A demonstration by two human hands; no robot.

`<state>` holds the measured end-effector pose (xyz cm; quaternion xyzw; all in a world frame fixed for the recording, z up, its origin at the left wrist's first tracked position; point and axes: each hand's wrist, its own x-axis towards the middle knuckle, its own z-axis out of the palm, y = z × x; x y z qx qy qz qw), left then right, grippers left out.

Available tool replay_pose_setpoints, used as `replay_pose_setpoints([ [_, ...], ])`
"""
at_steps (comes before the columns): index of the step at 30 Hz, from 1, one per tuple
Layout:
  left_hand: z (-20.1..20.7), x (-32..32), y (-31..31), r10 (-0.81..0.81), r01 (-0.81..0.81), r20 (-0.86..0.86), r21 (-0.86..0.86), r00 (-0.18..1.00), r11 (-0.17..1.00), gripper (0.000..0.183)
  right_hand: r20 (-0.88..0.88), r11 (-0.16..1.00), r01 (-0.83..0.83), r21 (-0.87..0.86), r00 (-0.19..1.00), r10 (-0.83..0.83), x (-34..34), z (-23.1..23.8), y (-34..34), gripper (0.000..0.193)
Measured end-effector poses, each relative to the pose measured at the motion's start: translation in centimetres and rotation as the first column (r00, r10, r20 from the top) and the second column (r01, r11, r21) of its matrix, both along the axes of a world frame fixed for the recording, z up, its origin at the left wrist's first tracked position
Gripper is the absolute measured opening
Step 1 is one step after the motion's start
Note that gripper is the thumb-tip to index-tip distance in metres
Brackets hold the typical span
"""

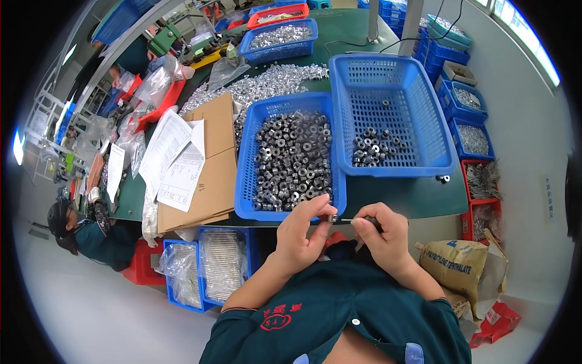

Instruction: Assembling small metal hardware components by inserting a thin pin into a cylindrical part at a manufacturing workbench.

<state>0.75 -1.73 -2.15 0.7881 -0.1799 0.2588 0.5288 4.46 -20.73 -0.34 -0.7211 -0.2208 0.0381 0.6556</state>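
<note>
Between the thumb and fingers of my left hand (301, 233) is a small metal bushing (332, 218), held at the table's front edge. My right hand (387, 238) grips a thin tool (346, 220) whose narrow tip points toward the bushing; its handle is mostly hidden in my fingers. I cannot tell whether the tip touches the bushing. Just beyond my left hand stands a blue basket (241, 176) heaped with dark metal bushings (291, 158). A larger blue basket (403, 103), to its right, holds a smaller group of bushings (371, 150) and a single one apart.
Cardboard sheets (212, 151) and printed papers (182, 176) lie left of the baskets. Behind them spreads a pile of shiny metal parts (260, 82). Blue bins (221, 261) stand below the table at left, a sack (454, 267) at right. A co-worker (91, 233) sits far left.
</note>
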Motion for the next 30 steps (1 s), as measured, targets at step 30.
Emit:
replay_pose_setpoints([
  [30,2.2,20.9,-4.7,-0.171,0.379,-0.349,0.709,0.921,0.595,0.018,0.552,0.965,0.194,-0.174,0.831,-0.068,0.8,-0.7,-4.1,0.015],
])
